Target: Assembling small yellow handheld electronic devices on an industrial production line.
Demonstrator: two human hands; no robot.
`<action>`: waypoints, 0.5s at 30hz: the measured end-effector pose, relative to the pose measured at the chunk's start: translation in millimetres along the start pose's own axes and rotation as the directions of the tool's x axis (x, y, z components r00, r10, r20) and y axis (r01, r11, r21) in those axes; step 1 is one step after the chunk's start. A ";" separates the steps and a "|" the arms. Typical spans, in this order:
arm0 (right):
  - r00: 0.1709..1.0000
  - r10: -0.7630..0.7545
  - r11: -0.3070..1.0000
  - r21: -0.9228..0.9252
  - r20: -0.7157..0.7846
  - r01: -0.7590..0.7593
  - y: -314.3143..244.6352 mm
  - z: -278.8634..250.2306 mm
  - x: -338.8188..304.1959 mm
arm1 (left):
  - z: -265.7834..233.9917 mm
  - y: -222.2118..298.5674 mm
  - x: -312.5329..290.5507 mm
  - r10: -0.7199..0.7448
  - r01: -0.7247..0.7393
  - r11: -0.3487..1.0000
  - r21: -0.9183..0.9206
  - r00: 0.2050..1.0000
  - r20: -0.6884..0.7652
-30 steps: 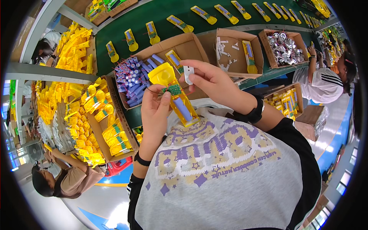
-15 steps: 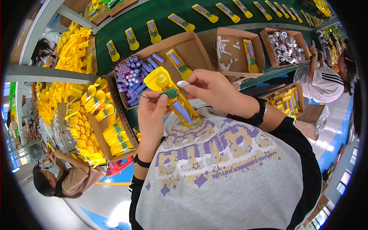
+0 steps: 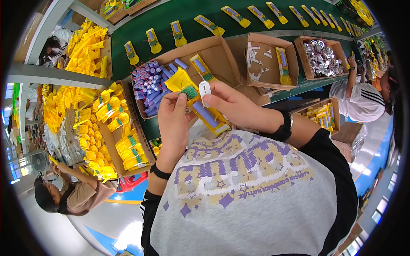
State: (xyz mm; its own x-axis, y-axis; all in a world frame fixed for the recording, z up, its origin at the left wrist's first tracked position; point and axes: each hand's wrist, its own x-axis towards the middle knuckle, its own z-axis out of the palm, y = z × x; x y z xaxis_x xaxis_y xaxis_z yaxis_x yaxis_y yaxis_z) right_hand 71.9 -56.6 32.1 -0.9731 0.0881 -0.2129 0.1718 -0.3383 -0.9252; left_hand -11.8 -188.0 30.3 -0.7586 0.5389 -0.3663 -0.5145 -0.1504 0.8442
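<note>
A yellow plastic housing [image 3: 219,127] is held tilted in front of my chest, with a purple cylindrical battery [image 3: 204,113] lying in it. My left hand [image 3: 173,121] is closed at its left side, thumb and fingers pinching the edge by a small green circuit board [image 3: 190,91]. Thin dark wires run by the fingers. Between thumb and fingers of my right hand [image 3: 235,106] is a small white oval plastic piece [image 3: 205,88] with slots in its face. That piece is upright just right of the circuit board; whether it touches the housing I cannot tell.
Past my hands stands a carton [image 3: 224,49] of purple batteries. Another carton [image 3: 291,55] holds white pieces; a third [image 3: 301,45] holds silvery round parts. Yellow housings line the green conveyor [image 3: 188,15]. Left is a carton [image 3: 147,160] of yellow parts. Co-workers [image 3: 92,194] sit on both sides.
My right hand has turned the white piece from lying flat to upright, its slotted face now showing. It sits closer to the circuit board. My left hand keeps its hold on the housing.
</note>
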 end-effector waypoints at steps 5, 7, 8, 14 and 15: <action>0.998 -0.019 0.999 0.029 0.058 0.018 6.6 -1.1 2.2 | -0.6 7.0 3.3 -0.111 0.116 0.989 -0.093 0.992 0.061; 0.997 -0.044 0.998 0.037 0.067 0.041 6.1 -0.7 -1.5 | -3.8 12.9 3.6 -0.149 0.161 0.981 -0.106 0.982 0.112; 0.995 -0.068 0.997 0.049 0.073 0.065 5.8 -1.0 -3.4 | -5.3 15.7 2.8 -0.189 0.209 0.971 -0.114 0.968 0.164; 0.992 -0.022 1.000 0.016 0.123 0.020 1.8 -5.9 -4.9 | -12.4 20.2 -0.3 -0.208 0.231 0.965 -0.125 0.962 0.178; 0.992 -0.023 1.000 0.013 0.125 0.021 1.8 -6.0 -4.8 | -12.4 19.7 -0.7 -0.205 0.229 0.965 -0.127 0.962 0.179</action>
State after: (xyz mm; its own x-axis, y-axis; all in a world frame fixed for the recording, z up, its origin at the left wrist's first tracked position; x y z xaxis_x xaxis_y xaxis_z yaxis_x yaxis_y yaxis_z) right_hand 77.8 -52.0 29.5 -0.9883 -0.0218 -0.1510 0.1491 -0.3486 -0.9254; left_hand -26.4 -201.6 42.3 -0.5531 0.6977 -0.4553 -0.7208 -0.1268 0.6814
